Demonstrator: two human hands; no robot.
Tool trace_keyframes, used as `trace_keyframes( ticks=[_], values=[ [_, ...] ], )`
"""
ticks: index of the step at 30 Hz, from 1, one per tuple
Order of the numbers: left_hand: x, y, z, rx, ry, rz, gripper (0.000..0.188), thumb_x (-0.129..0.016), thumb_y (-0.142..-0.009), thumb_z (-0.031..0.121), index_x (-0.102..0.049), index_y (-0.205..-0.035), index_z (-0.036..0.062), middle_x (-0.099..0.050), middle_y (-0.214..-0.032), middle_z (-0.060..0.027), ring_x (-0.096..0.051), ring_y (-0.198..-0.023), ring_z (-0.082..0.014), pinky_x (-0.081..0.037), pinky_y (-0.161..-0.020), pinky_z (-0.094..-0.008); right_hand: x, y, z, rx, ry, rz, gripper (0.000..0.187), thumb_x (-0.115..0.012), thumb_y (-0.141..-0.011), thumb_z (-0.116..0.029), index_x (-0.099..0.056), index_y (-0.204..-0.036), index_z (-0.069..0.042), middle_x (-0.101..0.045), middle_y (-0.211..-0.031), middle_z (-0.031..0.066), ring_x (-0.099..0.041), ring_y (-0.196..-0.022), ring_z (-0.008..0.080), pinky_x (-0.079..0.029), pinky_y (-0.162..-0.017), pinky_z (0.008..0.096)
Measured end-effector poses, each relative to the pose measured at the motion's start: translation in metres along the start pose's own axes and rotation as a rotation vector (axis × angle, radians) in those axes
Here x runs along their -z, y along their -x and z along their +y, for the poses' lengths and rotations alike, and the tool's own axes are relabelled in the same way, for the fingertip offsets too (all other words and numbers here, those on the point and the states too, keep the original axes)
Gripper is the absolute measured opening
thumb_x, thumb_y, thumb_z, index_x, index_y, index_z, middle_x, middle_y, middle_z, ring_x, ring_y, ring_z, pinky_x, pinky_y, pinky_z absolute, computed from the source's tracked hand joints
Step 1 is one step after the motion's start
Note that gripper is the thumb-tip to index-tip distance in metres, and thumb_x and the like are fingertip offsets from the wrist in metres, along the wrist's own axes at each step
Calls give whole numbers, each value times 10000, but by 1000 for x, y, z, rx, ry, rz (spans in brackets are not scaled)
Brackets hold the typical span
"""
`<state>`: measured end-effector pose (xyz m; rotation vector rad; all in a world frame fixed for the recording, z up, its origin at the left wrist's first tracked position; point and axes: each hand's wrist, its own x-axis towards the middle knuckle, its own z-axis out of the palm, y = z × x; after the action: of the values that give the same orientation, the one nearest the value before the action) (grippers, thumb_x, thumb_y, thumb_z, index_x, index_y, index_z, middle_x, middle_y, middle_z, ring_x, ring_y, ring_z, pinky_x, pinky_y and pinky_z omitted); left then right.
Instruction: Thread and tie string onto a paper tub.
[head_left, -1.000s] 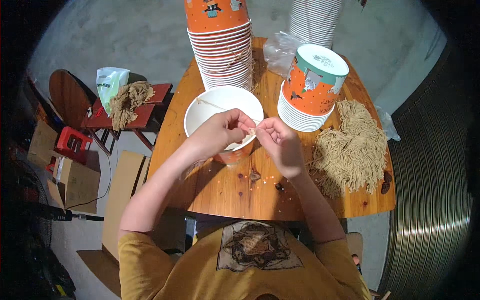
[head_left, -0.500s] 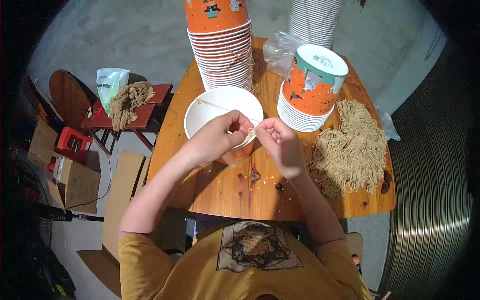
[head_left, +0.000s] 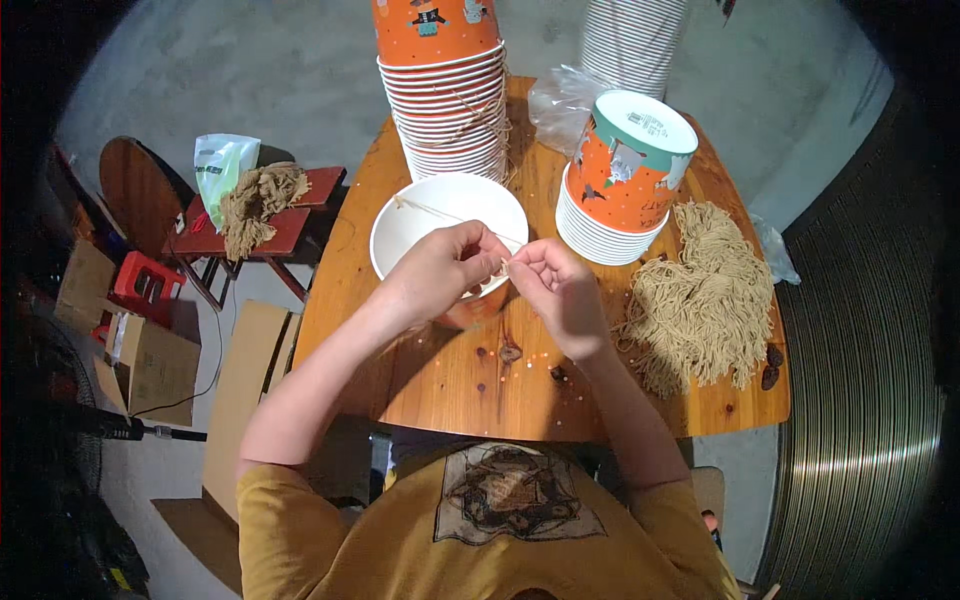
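Note:
A white-lined paper bucket [head_left: 397, 232] with an orange outside stands upright on the wooden table in front of me. A pale cord [head_left: 428, 210] runs from the far left of its rim across the opening to my fingers. My left hand [head_left: 452, 262] is closed at the near right rim, pinching the cord. Right beside it, my right hand [head_left: 557, 290] pinches the cord's end between thumb and fingers. The fingertips almost meet, and the cord's exact path between them is hard to see.
A tall stack of orange buckets [head_left: 440, 110] rises behind. Upturned orange buckets [head_left: 625, 165] stand to the right, near a heap of tan cords [head_left: 705, 300]. Clear plastic [head_left: 565, 105] and stacked white-rimmed containers [head_left: 632, 45] are at the back. A red bench [head_left: 305, 205] stands left.
My hands stay at the bucket's rim. The fingers of my right hand have shifted slightly, closer to my left fingertips. The bucket and stacks keep their places.

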<state>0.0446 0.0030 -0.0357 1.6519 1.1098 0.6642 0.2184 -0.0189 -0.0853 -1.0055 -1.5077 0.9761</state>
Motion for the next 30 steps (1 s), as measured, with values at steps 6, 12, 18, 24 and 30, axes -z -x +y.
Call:
trace_keyframes(
  ticks=[6,12,18,24,30],
  values=[
    [3,-3,-5,-42,32,-51,134,-567,-912,142,-577,-970,22,-558,-767,-21,-510,-685,-86,-446,-592,-239,-1,0,-2,-40,-74,-10,82,-601,-879,-67,-570,-894,8,-596,-723,-3,-532,-620,24,-421,-535,191],
    [3,-3,0,75,164,-122,140,-571,-906,118,-552,-998,15,-550,-794,-12,-505,-725,-83,-441,-639,-224,-4,2,-4,44,147,33,108,-634,-850,-89,-567,-891,-16,-612,-707,36,-594,-632,86,-467,-561,246],
    [0,1,6,110,179,-130,167,-601,-873,79,-535,-1008,6,-537,-826,-3,-493,-741,-83,-444,-643,-227,-4,2,-5,79,328,73,128,-658,-822,-110,-561,-871,-41,-620,-711,82,-635,-635,174,-492,-582,299],
    [0,0,2,25,68,-83,174,-592,-857,86,-526,-991,-3,-531,-808,-13,-494,-736,-86,-448,-655,-228,0,1,0,-25,34,-3,109,-613,-872,-104,-573,-907,-8,-619,-710,38,-594,-634,96,-460,-559,254],
    [1,1,3,-48,-57,-47,139,-572,-825,82,-524,-935,11,-530,-761,-20,-501,-696,-95,-461,-606,-254,6,0,-5,-41,-27,-11,106,-562,-909,-86,-577,-931,16,-594,-733,-8,-527,-646,31,-421,-555,202]
  ],
)
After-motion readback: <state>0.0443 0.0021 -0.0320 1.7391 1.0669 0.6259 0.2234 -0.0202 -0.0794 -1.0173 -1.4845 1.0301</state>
